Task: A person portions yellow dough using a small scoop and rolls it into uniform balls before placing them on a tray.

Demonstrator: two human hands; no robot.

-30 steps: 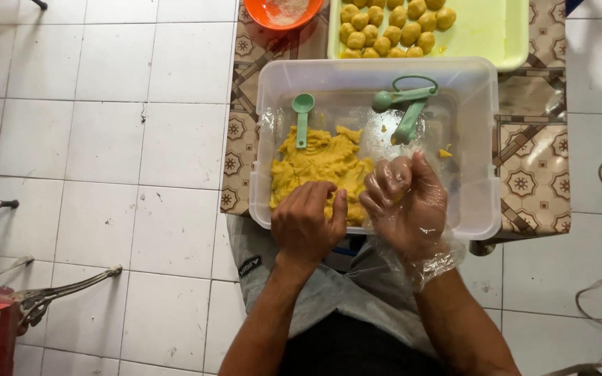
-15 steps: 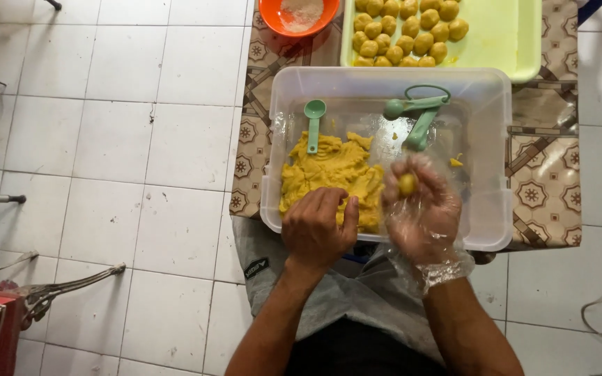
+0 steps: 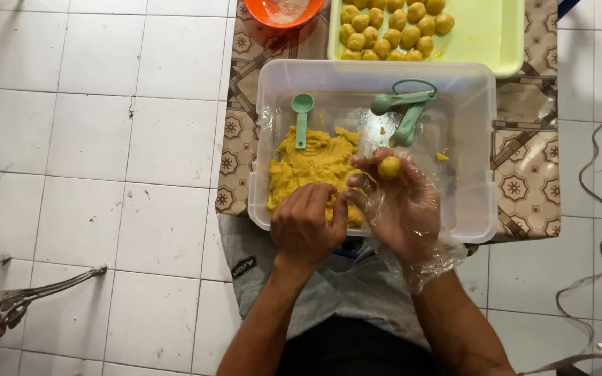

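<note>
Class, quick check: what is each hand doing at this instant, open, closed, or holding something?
Left hand: bare, fingers curled down on the yellow dough in the clear tub.
Right hand: in a clear plastic glove, holding a small dough ball at its fingertips.

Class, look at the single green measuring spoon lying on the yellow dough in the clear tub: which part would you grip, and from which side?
Grip the green spoon by its straight handle, probably just below the bowl, coming from above. It lies flat, bowl toward the tub's far wall, its lower end resting on sticky dough, so the upper handle looks cleaner and clear of both hands.
</note>
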